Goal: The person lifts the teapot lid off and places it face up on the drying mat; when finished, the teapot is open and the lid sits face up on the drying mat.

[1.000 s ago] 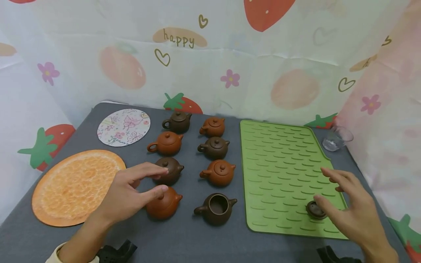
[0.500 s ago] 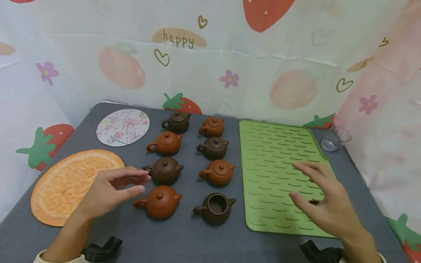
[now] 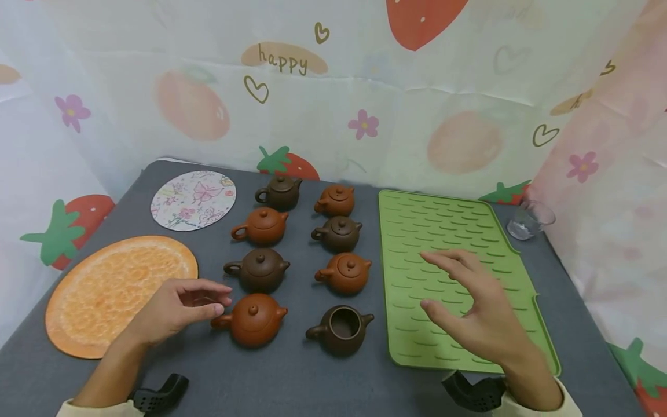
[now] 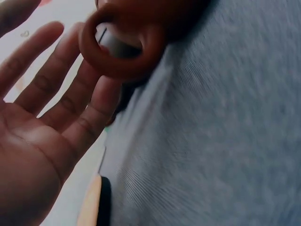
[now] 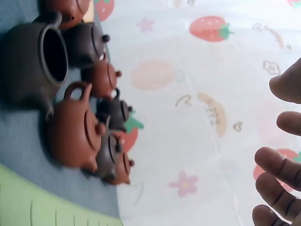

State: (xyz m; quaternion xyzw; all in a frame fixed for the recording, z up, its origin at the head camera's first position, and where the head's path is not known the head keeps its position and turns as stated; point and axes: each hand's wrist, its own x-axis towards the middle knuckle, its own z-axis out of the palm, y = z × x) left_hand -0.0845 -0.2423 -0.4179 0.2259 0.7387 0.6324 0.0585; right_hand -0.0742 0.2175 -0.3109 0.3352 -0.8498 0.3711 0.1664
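My left hand [image 3: 174, 307] is at the handle of the front-left reddish-brown teapot [image 3: 255, 320], which has its lid on. In the left wrist view its fingers stretch out beside the looped teapot handle [image 4: 113, 68]; whether they touch it I cannot tell. Over the green mat [image 3: 411, 278] hovers my right hand [image 3: 479, 313], fingers and thumb spread, holding nothing. Left of that mat stands a dark brown teapot [image 3: 333, 341] without a lid, its inside visible. The right wrist view shows the same lidless teapot [image 5: 28, 70] at upper left.
Several lidded teapots stand in two columns, among them a dark one [image 3: 263, 272] and a reddish one [image 3: 346, 275]. At left lie an orange bread-patterned round mat [image 3: 122, 295] and a floral round mat [image 3: 194, 201]. A clear glass [image 3: 528, 221] stands at the back right.
My left hand has drawn back left and down from above the teapots to the front one's handle. My right hand has moved left over the mat, hiding the small dark lid seen there earlier.
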